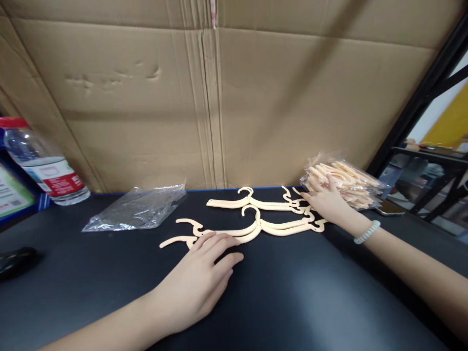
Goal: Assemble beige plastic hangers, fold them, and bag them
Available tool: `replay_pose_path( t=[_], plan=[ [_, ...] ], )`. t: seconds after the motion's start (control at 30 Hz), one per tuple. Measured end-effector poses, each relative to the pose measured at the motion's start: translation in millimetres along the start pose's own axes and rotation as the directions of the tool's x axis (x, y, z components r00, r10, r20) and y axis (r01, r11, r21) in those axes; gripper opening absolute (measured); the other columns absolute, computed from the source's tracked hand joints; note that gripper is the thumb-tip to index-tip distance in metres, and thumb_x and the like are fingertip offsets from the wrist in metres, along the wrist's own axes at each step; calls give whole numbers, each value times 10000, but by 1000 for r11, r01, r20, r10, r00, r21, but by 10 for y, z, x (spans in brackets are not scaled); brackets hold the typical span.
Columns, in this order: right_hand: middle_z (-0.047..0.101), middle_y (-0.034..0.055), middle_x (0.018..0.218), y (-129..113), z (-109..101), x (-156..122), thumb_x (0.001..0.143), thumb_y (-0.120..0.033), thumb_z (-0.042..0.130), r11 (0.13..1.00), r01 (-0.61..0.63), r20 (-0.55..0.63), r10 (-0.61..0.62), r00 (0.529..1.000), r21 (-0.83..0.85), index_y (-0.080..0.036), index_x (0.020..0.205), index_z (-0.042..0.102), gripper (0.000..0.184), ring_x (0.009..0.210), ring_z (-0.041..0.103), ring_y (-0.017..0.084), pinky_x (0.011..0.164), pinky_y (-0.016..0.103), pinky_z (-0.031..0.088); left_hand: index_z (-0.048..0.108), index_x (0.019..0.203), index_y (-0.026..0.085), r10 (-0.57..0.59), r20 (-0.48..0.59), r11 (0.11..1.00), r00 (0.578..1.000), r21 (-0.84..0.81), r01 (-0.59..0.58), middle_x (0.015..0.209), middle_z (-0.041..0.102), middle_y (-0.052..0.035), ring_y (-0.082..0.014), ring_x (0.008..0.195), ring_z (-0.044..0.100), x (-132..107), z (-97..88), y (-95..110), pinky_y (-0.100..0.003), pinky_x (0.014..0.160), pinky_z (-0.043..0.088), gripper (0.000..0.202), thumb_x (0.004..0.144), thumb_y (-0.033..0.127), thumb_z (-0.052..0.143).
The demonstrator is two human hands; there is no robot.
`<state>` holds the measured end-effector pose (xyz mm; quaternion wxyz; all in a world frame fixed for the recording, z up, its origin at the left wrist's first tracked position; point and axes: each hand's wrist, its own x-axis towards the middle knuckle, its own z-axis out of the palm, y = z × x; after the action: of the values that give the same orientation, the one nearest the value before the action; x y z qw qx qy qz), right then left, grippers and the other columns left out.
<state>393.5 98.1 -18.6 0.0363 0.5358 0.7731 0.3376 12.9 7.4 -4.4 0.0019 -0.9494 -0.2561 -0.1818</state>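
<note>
Cream folding clothes hangers [281, 228] lie in two groups on the black table [292, 302], one behind the other. My left hand [204, 278] rests over the left arm of the nearer group, its fingers stretched out and covering part of it. Beside the rear hanger's [226, 203] right end, my right hand [331, 202] reaches to a clear plastic bag [341, 178] packed with more cream hangers. Two of its digits are spread apart against the bag's left side; the other fingers are hidden.
A crumpled clear plastic bag [137, 209] lies back left. Further left stands a water bottle [54, 170] with a red cap, and a black rounded object [16, 263] sits nearer. A cardboard wall [146, 107] closes off the back, with a dark metal frame [413, 97] at right.
</note>
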Motion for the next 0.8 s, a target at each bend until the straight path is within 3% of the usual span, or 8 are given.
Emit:
replay_pose_path(
  t=[0.17,0.33,0.47,0.57,0.7,0.73,0.8],
  plan=[
    [692,166,1074,0,-9,18,832,63,357,997,-45,9,45,999,61,-130,1101,664,451,1221,471,335,1026,744,87,565,1206,196,4,37,1000,999,7,-5,1295,548,-112,-280,1229,467,-1,0,-11,-486,1032,411,375,891,61,412],
    [706,139,928,4,-54,22,816,49,366,994,-72,-5,73,997,80,-129,943,696,395,1156,497,317,1036,723,42,567,1202,199,3,30,1000,1000,3,-4,1282,553,-106,-277,1222,472,-3,-7,0,-483,1028,413,374,892,55,414],
    [705,124,913,-12,-9,45,866,-52,404,983,-121,-107,137,985,141,-155,819,696,313,1104,523,313,1040,707,35,570,1195,193,10,27,1000,1000,7,-10,1274,557,-111,-278,1219,479,-7,1,5,-487,1030,409,365,894,58,414],
    [700,105,932,-25,12,80,870,-140,454,935,-167,-233,246,941,313,-180,791,675,238,1049,563,295,1052,671,106,572,1186,187,18,18,1000,1000,5,-18,1274,554,-119,-286,1222,475,1,14,-11,-497,1030,402,358,890,56,419],
    [695,86,888,-75,-136,122,844,-264,521,751,-146,-324,441,837,644,-201,780,665,170,972,604,291,983,568,335,573,1184,184,27,0,999,1000,-21,-27,1258,567,-120,-289,1211,491,5,9,-33,-499,1034,394,373,870,38,434],
    [696,83,869,-111,-212,128,838,-297,539,664,-119,-296,477,828,738,-202,786,667,167,932,617,283,926,516,407,571,1188,188,32,-12,999,999,-40,-33,1248,576,-116,-284,1203,501,2,6,-29,-494,1037,393,380,867,34,437],
    [701,71,831,-230,-401,131,833,-352,580,420,-66,-163,484,860,905,-195,824,674,183,818,642,248,784,412,496,561,1203,205,22,-44,993,999,-116,-27,1225,596,-101,-268,1182,523,-6,8,1,-466,1032,406,390,870,39,446]
  ],
)
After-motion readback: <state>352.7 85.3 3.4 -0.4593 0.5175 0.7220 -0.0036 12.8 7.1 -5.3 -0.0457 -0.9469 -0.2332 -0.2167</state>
